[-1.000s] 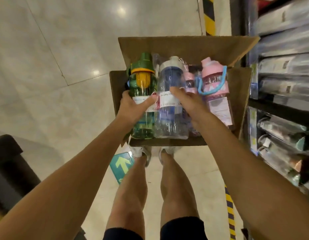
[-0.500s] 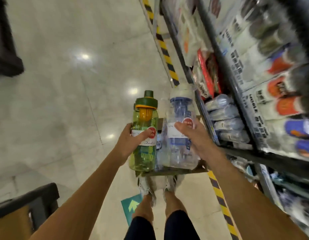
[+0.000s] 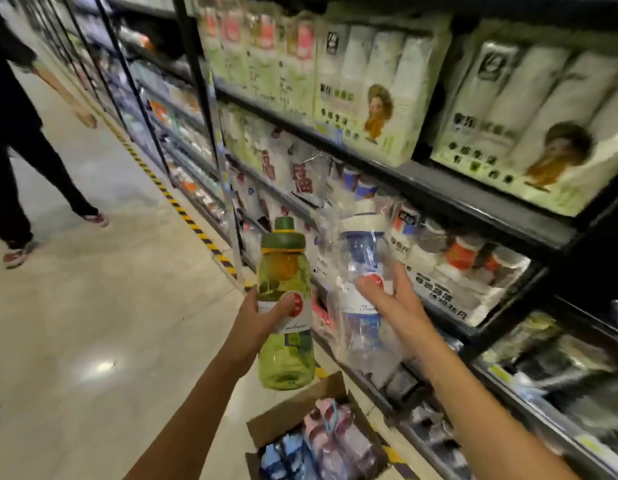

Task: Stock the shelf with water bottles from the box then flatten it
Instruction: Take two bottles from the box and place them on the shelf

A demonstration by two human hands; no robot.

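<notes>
My left hand (image 3: 262, 315) grips a green water bottle (image 3: 286, 355) with a dark green cap around its white label, holding it upright in the air. Beside it, my right hand (image 3: 392, 303) grips a clear blue bottle (image 3: 364, 336) wrapped in plastic, raised near the shelf front. Below on the floor sits the open cardboard box (image 3: 293, 407), with pink and blue bottles (image 3: 330, 441) still lying inside. The black shelf unit (image 3: 449, 194) stands to the right, its tiers full of packaged goods.
Packs of paper rolls (image 3: 366, 88) fill the upper shelf. Another person in black trousers (image 3: 20, 133) walks in the aisle at the far left. A yellow-black floor stripe (image 3: 182, 211) runs along the shelf base. Glossy tile floor spreads to the left.
Both hands have lifted the two bottles out of the box and up to shelf height. The view swung from the floor up to the shelves, and the box now lies below.
</notes>
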